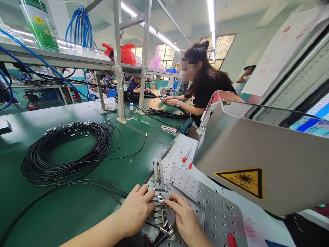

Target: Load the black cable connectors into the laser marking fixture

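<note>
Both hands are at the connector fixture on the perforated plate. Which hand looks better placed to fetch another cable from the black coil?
Probably the left hand. It is on the fixture's left side, where the black cable coil lies on the green bench. The right hand would have to cross over.

Bright ceiling tube lights (pixel 211 15), soft shadows, wide-angle edge distortion

A green workbench (pixel 77 206) is carrying a big coil of black cables (pixel 66 151). Right of the coil, a perforated metal plate (pixel 205 202) is lying; beyond the coil, a small white bottle (pixel 131 106) is standing.
</note>
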Demonstrator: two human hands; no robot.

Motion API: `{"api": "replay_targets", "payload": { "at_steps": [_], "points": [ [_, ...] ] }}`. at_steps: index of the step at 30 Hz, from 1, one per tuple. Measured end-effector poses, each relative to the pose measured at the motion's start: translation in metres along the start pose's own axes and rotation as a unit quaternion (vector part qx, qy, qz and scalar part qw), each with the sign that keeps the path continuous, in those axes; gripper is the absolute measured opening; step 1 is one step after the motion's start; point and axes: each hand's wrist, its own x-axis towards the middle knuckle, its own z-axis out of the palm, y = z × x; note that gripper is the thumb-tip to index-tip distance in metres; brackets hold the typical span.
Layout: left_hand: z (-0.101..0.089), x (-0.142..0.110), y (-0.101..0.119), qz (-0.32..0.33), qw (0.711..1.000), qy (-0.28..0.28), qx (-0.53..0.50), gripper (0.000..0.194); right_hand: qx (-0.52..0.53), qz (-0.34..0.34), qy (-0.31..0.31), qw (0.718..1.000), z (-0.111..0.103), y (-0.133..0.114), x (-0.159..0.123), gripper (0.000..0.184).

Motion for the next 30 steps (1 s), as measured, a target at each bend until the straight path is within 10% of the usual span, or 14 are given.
{"api": "replay_targets", "payload": {
  "at_steps": [11, 30],
  "points": [
    [0.021, -0.014, -0.003, -0.090, 0.995, 0.041, -0.006, 0.015, 0.025, 0.013, 0.035, 0.999, 0.005, 0.016, -0.017, 0.049],
    [0.013, 0.002, -0.002, -0.033, 0.998, -0.012, 0.051, 0.013, -0.101, -0.070, -0.048, 0.991, 0.006, 0.008, -0.016, 0.062]
  ]
}}
